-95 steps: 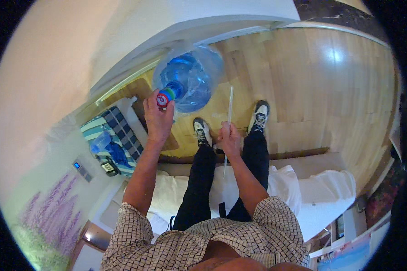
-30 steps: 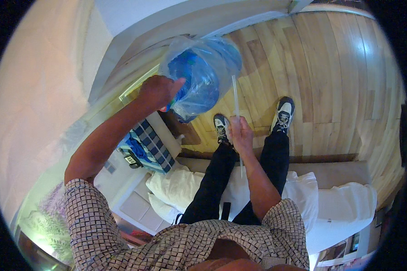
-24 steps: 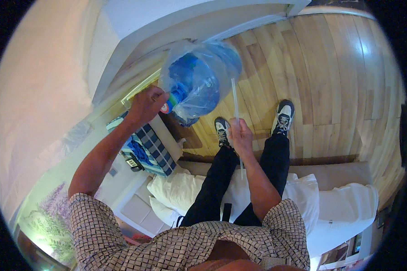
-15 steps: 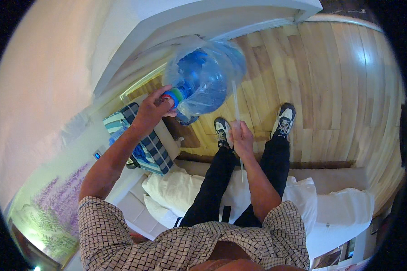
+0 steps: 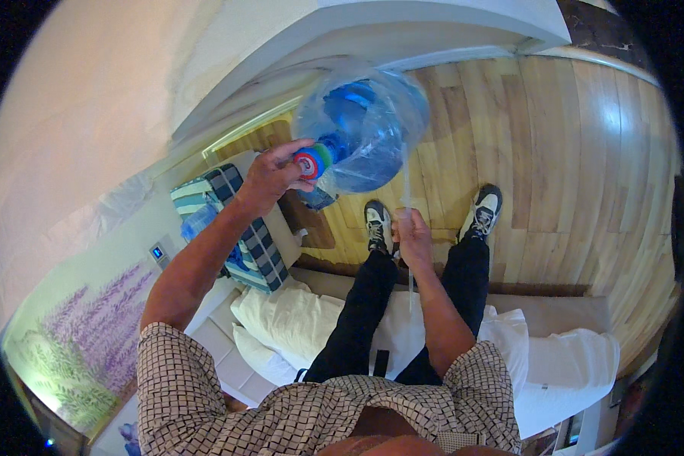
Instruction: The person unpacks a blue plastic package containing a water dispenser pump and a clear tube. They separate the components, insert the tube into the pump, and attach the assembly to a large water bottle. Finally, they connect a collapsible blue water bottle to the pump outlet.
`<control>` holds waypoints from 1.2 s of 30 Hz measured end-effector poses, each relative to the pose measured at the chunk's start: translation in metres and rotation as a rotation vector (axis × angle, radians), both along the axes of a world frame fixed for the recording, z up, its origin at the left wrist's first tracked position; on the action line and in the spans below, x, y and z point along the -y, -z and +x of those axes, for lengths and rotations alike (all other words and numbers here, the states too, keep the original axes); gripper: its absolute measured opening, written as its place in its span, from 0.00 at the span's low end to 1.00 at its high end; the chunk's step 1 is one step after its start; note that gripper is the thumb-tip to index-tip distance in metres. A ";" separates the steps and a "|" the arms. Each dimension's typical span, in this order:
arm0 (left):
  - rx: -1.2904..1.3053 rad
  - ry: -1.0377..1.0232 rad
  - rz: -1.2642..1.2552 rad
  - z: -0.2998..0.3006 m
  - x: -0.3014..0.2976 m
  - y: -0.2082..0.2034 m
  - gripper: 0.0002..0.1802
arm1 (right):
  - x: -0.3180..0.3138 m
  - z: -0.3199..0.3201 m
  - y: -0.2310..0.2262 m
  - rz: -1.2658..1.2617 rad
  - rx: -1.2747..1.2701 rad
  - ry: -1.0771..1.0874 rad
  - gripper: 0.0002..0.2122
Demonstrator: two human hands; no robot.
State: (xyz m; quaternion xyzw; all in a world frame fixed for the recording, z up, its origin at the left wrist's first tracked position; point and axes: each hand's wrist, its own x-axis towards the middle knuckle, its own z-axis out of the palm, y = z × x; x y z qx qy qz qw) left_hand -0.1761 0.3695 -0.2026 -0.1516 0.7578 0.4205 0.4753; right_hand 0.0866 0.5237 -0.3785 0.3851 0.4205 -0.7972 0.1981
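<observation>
Floor (image 5: 555, 159) spreads right of the jug (image 5: 374, 156) by the wall (image 5: 273, 82); the left hand (image 5: 268, 179) grips its cap (image 5: 308, 164), more visible than just before, the right hand (image 5: 414, 237) a tube (image 5: 406, 186).

The water jug (image 5: 366, 156) is ahead of the shoes (image 5: 486, 209), between the cloth (image 5: 262, 251) at left and the tube (image 5: 407, 182) at right.

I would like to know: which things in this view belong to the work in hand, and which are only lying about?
In use:
big blue bottle
red-topped cap at its neck, gripped by the left hand
clear tube, held in the right hand

Lying about:
checked cloth
cream pillow
white bedding
</observation>
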 end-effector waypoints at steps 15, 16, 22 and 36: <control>0.020 0.180 -0.068 -0.012 -0.005 -0.006 0.31 | 0.004 0.001 0.009 -0.053 -0.017 0.060 0.13; 0.007 0.167 -0.069 -0.011 -0.005 -0.005 0.30 | 0.002 -0.001 0.009 -0.043 -0.015 0.067 0.13; -0.050 0.062 -0.122 -0.002 -0.010 0.001 0.27 | 0.000 -0.007 0.014 0.004 -0.027 0.065 0.11; -0.014 0.086 -0.116 -0.004 -0.005 0.004 0.28 | -0.002 -0.017 0.005 -0.024 0.040 0.119 0.11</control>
